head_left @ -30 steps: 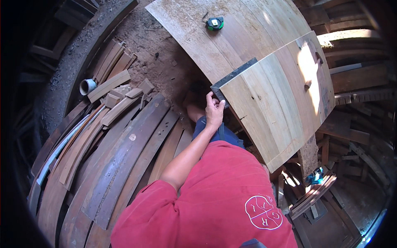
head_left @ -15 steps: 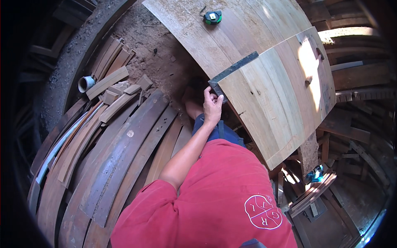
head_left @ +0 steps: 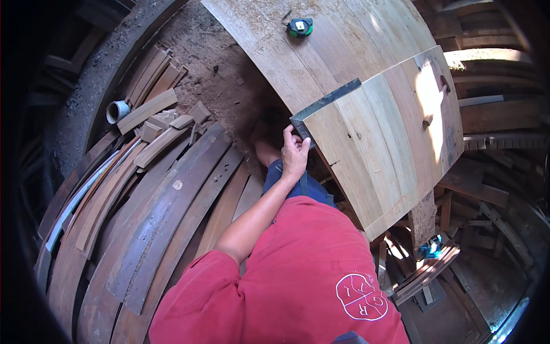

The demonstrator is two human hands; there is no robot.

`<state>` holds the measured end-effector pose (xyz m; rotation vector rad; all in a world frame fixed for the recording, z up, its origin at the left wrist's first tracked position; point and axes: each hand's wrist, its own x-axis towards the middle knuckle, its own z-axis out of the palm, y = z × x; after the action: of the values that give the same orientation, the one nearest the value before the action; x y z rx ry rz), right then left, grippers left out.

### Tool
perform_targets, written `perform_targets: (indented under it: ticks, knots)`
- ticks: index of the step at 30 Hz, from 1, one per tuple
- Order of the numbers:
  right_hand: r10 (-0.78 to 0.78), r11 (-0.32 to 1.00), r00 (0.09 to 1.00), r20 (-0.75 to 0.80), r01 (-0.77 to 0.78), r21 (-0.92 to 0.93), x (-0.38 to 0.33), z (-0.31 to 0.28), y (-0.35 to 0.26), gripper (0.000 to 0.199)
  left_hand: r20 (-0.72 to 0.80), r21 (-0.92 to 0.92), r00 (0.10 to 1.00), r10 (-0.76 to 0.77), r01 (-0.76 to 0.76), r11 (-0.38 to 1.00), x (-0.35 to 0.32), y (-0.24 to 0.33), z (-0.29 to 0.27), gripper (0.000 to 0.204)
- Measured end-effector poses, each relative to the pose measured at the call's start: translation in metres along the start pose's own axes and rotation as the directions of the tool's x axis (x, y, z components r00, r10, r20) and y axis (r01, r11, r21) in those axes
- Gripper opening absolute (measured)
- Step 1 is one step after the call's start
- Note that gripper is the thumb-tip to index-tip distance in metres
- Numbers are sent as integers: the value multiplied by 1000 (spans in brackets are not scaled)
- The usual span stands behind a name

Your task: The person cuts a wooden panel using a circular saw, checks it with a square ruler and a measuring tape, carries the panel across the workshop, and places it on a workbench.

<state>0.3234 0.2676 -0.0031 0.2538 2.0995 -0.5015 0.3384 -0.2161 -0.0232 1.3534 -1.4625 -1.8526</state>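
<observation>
Since the earlier frame, the upper part of the scene has slipped slightly down and to the right in my view; the tape measure [head_left: 299,27], the pale wooden panel [head_left: 358,172] and the dark L-shaped square [head_left: 327,102] keep their places relative to one another, so I judge that the head turned a little.

The square lies at the centre of the frame, around the panel's left corner: its long leg runs along the panel's upper edge, toward the planked counter [head_left: 286,60], and its short leg along the left edge. The left hand [head_left: 295,157] grips that short leg between thumb and bent fingers. The right hand is out of my view, so I cannot tell its state.

Handling, as I judge it: the square looks like metal, stiff, thin and fairly light, unlikely to break but apt to pivot if held at one point only. The short leg offers the best hold, pressed to the wood; fingertips on the long leg would steady it. Sawdust on the counter may let it slide. The panel looks broad, rigid and heavy, best taken by two opposite edges. Loose boards [head_left: 166,215] fill the lower left of the frame.
</observation>
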Motion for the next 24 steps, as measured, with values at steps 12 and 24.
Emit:
perform_targets:
  ticks: [12, 24]
  knots:
    - [-20, 1000, 999, 40, 20, -8, -9, -8, -33, 43, -23, -33, 999, -39, 38, 999, 1, -4, 1, 52]
    - [-32, 997, 999, 35, 30, 67, -4, -4, -5, 45, -17, -138, 999, -39, 36, 990, -1, -6, 5, 51]
